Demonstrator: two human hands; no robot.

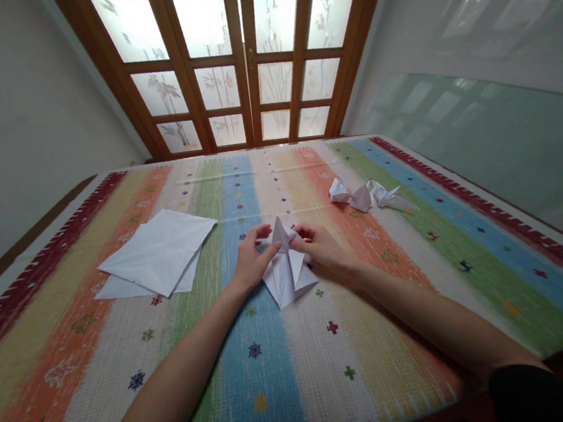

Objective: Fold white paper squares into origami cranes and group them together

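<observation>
A partly folded sheet of white paper [284, 274] lies on the striped tablecloth in front of me, with creased flaps and a pointed tip standing up at its far end. My left hand [255, 257] pinches the left side of that tip between thumb and fingers. On the other side, my right hand [320, 246] grips the paper's right flap, its fingertips curled near the upper fold. Parts of the upper folds are hidden behind the fingers.
Flat white paper sheets [162, 250] lie overlapped to the left. Several folded white paper figures [363, 194] sit in a row at the right. A striped tablecloth [260, 388] covers the table. Beyond its far edge stand wooden doors with glass panes [245, 60].
</observation>
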